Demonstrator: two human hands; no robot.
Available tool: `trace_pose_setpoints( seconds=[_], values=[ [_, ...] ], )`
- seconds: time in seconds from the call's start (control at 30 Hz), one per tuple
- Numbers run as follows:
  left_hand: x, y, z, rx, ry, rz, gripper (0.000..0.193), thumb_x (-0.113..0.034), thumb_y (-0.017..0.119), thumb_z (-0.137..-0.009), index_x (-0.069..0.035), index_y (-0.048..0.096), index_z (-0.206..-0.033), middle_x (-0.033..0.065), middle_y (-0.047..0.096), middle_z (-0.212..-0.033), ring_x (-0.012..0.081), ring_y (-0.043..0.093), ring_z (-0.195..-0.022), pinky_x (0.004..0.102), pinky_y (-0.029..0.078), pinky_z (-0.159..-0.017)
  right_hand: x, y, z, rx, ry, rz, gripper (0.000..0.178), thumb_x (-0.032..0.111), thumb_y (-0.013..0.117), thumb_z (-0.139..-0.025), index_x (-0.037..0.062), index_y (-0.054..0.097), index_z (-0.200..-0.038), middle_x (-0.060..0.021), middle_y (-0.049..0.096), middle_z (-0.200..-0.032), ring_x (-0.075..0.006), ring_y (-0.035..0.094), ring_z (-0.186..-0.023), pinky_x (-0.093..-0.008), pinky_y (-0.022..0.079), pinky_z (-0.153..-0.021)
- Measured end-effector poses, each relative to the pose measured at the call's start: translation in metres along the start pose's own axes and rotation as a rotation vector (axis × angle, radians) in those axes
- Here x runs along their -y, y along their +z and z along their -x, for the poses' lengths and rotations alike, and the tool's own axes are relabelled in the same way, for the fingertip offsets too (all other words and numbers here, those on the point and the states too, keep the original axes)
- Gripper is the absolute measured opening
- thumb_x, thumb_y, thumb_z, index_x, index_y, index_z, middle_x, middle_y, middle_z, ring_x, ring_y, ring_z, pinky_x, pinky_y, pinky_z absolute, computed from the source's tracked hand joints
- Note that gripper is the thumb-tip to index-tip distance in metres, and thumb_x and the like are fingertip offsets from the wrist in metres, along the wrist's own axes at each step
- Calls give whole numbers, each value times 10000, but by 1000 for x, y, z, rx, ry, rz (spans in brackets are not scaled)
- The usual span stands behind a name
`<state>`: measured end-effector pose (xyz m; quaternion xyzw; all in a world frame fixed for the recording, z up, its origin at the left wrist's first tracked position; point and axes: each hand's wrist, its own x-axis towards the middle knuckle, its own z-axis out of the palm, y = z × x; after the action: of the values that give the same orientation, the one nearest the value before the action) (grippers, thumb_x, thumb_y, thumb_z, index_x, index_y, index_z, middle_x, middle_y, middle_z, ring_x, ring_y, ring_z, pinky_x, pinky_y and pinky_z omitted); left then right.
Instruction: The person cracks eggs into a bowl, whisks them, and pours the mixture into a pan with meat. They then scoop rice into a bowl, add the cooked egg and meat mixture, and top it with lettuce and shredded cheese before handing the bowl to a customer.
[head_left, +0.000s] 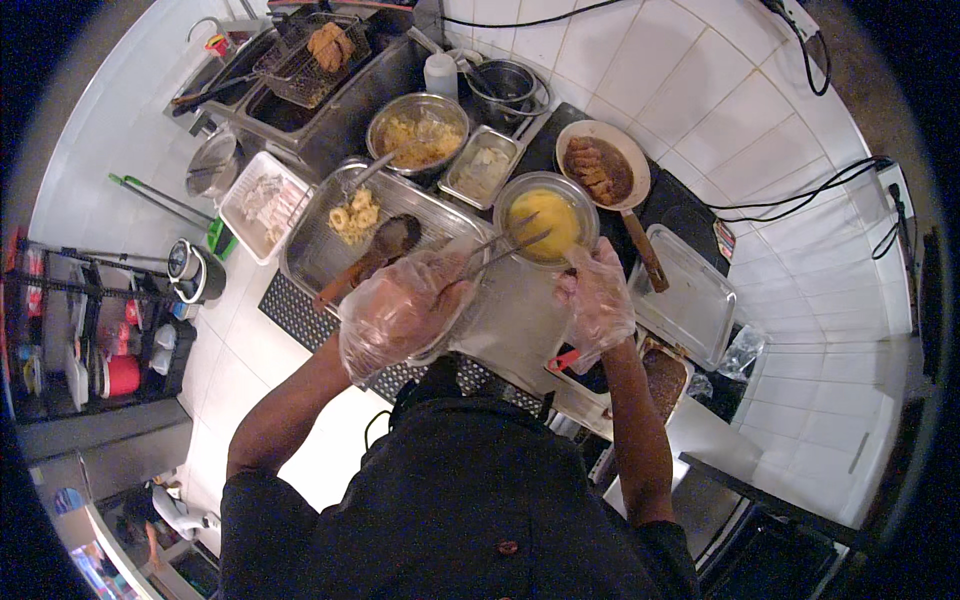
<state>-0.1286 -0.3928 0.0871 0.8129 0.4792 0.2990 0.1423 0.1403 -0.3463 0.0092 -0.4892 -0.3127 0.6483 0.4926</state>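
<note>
In the middle of the counter stands a round bowl [500, 207] with yellow liquid [548, 205] that looks like beaten egg. My left hand [395, 305], in a clear plastic glove, is closed on metal tongs [497, 258]. Their tips are apart and reach over the bowl into the liquid; nothing shows between them. My gloved right hand [600, 300] is closed at the bowl's near right edge, though its fingertips are partly hidden. Left of the bowl, a large metal tray [303, 262] holds yellowish coated pieces [353, 216] and a dark round utensil [397, 236] with a wooden handle.
Behind are a metal bowl [374, 140] of yellow crumbs, a rectangular metal pan [446, 187] and a fryer basket [285, 75] with a fried piece. A frying pan [645, 170] with sliced cutlet stands right, its handle jutting nearward. A white tub [232, 213] sits left.
</note>
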Motion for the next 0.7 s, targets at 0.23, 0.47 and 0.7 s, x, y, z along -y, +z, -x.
trace_pose_setpoints(
  seconds=[0.23,0.47,0.7],
  values=[
    [18,25,68,-113,-304,96,416,-88,679,-899,-17,594,-1300,249,689,-1006,370,698,-903,411,544,-797,9,-37,19,-72,7,61,188,171,641,-947,105,504,-1058,-29,565,-888,-108,543,-638,-266,430,-484],
    [68,84,120,114,-433,-412,586,-243,716,-874,-28,509,-1379,191,657,-1087,319,661,-866,418,523,-726,21,-47,36,-150,145,-226,184,166,623,-950,117,501,-1079,-34,529,-851,-115,519,-631,-261,430,-485],
    [27,88,-17,92,1313,-2638,587,-292,669,-939,-70,444,-1434,140,620,-1171,244,649,-976,369,548,-715,-15,-83,13,-141,-258,685,148,169,576,-973,112,496,-1083,-40,552,-782,-90,492,-543,-268,430,-440]
  ],
)
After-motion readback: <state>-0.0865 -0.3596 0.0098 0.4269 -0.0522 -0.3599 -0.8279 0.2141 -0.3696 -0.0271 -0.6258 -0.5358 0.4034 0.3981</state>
